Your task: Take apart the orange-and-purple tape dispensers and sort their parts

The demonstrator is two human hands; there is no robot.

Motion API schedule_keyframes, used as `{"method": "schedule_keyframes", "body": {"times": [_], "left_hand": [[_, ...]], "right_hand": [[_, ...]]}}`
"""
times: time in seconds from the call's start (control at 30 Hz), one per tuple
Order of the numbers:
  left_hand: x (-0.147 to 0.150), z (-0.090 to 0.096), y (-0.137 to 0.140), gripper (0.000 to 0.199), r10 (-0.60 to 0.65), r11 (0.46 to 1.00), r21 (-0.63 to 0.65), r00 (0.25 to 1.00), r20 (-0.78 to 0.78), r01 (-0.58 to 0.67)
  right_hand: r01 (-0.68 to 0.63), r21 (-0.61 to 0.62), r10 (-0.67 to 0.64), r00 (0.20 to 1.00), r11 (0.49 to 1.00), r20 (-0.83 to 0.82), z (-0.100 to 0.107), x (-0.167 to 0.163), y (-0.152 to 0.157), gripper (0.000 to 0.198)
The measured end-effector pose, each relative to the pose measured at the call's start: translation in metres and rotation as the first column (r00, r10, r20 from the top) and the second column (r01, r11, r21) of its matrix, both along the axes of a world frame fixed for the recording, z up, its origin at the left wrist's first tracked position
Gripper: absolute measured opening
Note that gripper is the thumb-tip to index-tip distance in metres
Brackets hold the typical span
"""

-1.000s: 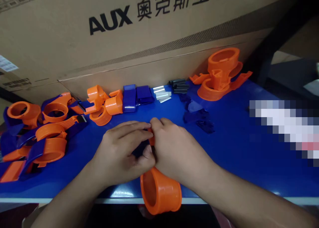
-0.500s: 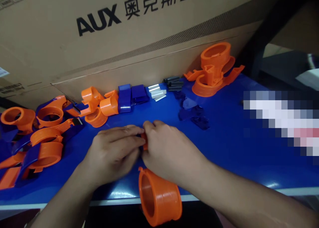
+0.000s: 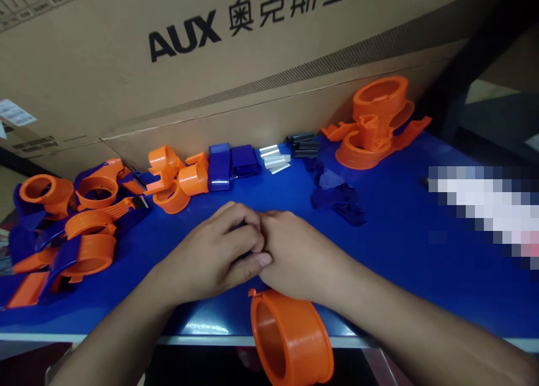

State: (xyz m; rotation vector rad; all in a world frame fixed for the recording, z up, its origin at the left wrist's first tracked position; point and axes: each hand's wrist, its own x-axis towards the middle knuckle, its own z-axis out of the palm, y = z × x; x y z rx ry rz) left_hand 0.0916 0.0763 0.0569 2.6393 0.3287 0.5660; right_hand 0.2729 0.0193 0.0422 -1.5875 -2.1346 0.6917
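An orange plastic tape dispenser [image 3: 301, 338] shows its round hub at the table's front edge, tilted and partly over the edge. My right hand [image 3: 290, 251] is closed around the rest of it, which the hand hides. My left hand [image 3: 227, 251] is closed too, its curled fingers pressed against the right hand's fingers, with the thumb on the right hand's side. Whatever lies between the left fingertips is hidden.
Orange-and-blue tape dispensers [image 3: 95, 254] pile up at the left. Along the box [image 3: 261, 108] lie small orange rings [image 3: 170, 198], blue plastic pieces [image 3: 219, 167], silver strips [image 3: 275, 159], black strips [image 3: 305, 145] and dark blue parts [image 3: 339, 198]. Stacked orange dispenser frames [image 3: 357, 153] stand back right.
My left fingers have curled in and closed against the right hand, covering the bit of orange that showed between the hands. The view has shifted, so everything sits slightly differently.
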Motion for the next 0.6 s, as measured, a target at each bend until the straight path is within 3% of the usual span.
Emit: {"method": "schedule_keyframes", "body": {"times": [0.1, 0.27, 0.47, 0.6], "left_hand": [[0.007, -0.012, 0.001, 0.018, 0.007, 0.993, 0.114, 0.999, 0.033, -0.011], [0.017, -0.024, 0.001, 0.02, 0.037, 0.969, 0.239, 0.993, 0.113, -0.063], [0.018, -0.026, 0.003, 0.022, 0.043, 0.965, 0.253, 0.994, 0.101, -0.068], [0.018, -0.028, 0.006, 0.024, 0.03, 0.981, 0.184, 0.991, 0.129, -0.054]], "right_hand": [[-0.103, -0.011, 0.102, 0.994, 0.995, -0.039, -0.005, -0.003, 0.002, 0.015], [-0.122, -0.023, 0.121, 0.991, 0.992, -0.055, -0.012, -0.004, 0.004, 0.014], [-0.162, -0.046, 0.16, 0.986, 0.986, -0.044, -0.011, -0.004, 0.007, 0.022], [-0.134, -0.093, 0.133, 0.991, 0.987, -0.017, -0.008, -0.005, 0.008, 0.02]]}}
